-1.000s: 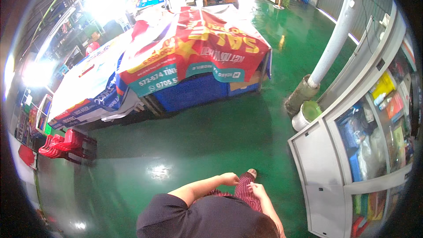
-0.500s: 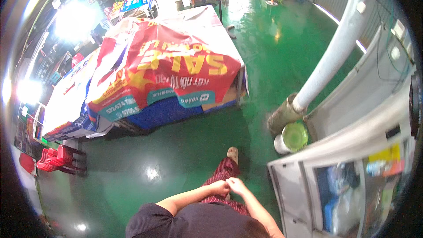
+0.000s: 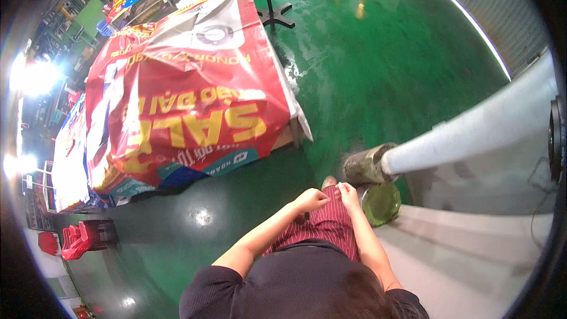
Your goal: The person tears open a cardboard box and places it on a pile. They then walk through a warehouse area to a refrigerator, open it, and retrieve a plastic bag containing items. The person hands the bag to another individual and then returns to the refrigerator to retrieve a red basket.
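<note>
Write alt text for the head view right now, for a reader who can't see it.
Seen from above, a person standing on a glossy green floor holds the left hand and right hand together at the waist, over red striped trousers. Ahead-left, a red printed banner covers a table; a white pillar rises at right.

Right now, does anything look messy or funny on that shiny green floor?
Yes. The red banner over the stall is crumpled and hangs unevenly, so blue crates peek out below. The floor beyond it looks wet and streaky. Both hands meet in front of the person's striped trousers; whether they hold anything is unclear.
</note>
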The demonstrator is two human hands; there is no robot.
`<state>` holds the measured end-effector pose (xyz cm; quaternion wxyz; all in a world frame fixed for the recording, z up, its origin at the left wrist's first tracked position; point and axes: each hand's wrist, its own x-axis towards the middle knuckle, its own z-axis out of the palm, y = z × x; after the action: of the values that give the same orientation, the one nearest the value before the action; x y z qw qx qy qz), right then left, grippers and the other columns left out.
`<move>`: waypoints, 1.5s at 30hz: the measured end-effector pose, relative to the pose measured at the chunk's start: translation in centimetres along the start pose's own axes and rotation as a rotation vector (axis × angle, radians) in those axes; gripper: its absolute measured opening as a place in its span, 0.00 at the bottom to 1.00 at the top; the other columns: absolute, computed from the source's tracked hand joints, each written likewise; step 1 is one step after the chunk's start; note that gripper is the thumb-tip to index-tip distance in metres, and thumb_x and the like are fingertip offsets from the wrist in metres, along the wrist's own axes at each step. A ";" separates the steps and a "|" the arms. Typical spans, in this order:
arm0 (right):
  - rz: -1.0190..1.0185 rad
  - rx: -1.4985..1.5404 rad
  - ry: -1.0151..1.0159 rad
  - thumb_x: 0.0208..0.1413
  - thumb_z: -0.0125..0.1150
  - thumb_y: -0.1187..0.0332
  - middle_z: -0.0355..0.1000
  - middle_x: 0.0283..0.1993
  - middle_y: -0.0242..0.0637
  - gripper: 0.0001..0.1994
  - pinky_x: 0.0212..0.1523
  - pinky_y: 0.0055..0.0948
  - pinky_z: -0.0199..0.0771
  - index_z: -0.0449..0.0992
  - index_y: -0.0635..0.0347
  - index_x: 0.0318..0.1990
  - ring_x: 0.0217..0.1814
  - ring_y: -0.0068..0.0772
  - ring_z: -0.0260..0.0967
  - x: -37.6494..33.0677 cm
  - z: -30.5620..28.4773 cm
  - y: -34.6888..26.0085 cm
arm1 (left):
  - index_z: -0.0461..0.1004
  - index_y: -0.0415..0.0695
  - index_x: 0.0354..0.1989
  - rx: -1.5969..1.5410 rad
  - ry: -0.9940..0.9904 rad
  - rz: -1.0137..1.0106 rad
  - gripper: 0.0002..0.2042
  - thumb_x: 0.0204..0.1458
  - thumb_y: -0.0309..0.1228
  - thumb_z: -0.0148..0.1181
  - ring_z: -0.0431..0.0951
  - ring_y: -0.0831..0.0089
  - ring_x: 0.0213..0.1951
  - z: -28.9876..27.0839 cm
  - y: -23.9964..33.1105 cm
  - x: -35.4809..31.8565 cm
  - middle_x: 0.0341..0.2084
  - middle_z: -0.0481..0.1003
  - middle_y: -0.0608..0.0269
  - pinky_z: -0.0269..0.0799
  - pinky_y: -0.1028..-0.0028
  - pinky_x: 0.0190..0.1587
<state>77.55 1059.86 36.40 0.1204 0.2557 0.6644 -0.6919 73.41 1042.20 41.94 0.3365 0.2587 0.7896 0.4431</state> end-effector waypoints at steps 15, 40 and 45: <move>-0.092 -0.819 -0.499 0.47 0.51 0.62 0.71 0.34 0.43 0.14 0.39 0.29 0.67 0.71 0.63 0.36 0.37 0.36 0.68 39.5 -1.4 -19.7 | 0.73 0.42 0.36 -0.642 0.377 -0.645 0.13 0.49 0.38 0.49 0.71 0.79 0.20 -17.0 -2.8 25.7 0.20 0.74 0.65 0.68 0.77 0.26; -1.545 -1.607 -1.743 0.47 0.48 0.57 0.65 0.20 0.32 0.13 0.19 0.31 0.62 0.69 0.58 0.22 0.20 0.32 0.64 88.1 -3.9 -37.0 | 0.73 0.40 0.15 -0.587 1.599 -0.792 0.11 0.32 0.36 0.57 0.72 0.66 0.17 -15.6 1.3 53.0 0.12 0.71 0.59 0.65 0.65 0.23; -0.171 -1.082 -1.069 0.47 0.48 0.60 0.63 0.20 0.34 0.11 0.14 0.27 0.59 0.67 0.59 0.28 0.19 0.29 0.62 80.4 4.8 -41.2 | 0.74 0.41 0.25 -0.637 1.312 -1.019 0.13 0.38 0.39 0.54 0.73 0.62 0.27 -13.3 5.1 53.6 0.20 0.74 0.56 0.66 0.65 0.32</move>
<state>-11.76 1072.73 30.36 0.4797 -0.2608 0.7797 -0.3065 29.54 1075.50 35.27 0.0287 -0.5356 0.6820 0.4972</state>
